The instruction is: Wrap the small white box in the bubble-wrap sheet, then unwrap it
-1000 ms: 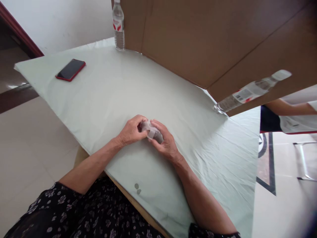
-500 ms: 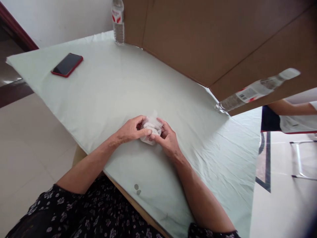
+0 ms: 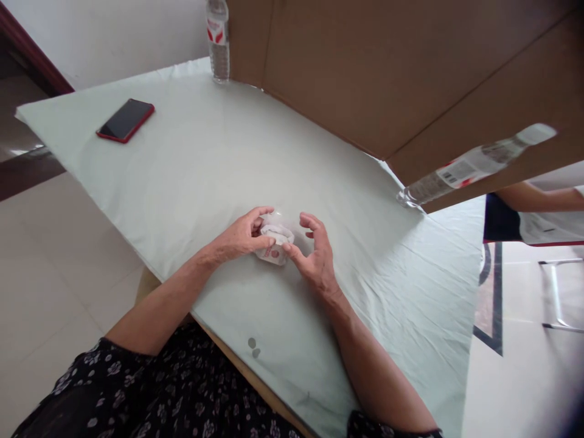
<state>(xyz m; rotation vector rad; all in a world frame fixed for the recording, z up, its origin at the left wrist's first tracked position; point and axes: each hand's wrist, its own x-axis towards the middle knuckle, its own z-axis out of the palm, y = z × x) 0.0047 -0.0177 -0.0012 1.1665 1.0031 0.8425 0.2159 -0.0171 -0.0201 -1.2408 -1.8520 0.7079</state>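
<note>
A small white packet (image 3: 275, 250) with reddish print and a crumpled, see-through plastic top stands on the pale green cloth near the table's front edge. My left hand (image 3: 244, 236) grips it from the left, thumb across its near face and fingers behind. On the right, my right hand (image 3: 317, 255) has its fingers spread and raised off the packet. Its thumb tip is at the packet's right edge; whether it touches cannot be made out.
A red-cased phone (image 3: 125, 120) lies at the far left. Two water bottles, one at the back (image 3: 218, 45) and one at the right (image 3: 472, 167), stand by a large brown board (image 3: 365, 73). Beyond the table's right side a person's arm (image 3: 538, 198) shows.
The fingers of my right hand have opened and moved right, off the packet. More of the packet's printed face shows. My left hand has stayed on it.
</note>
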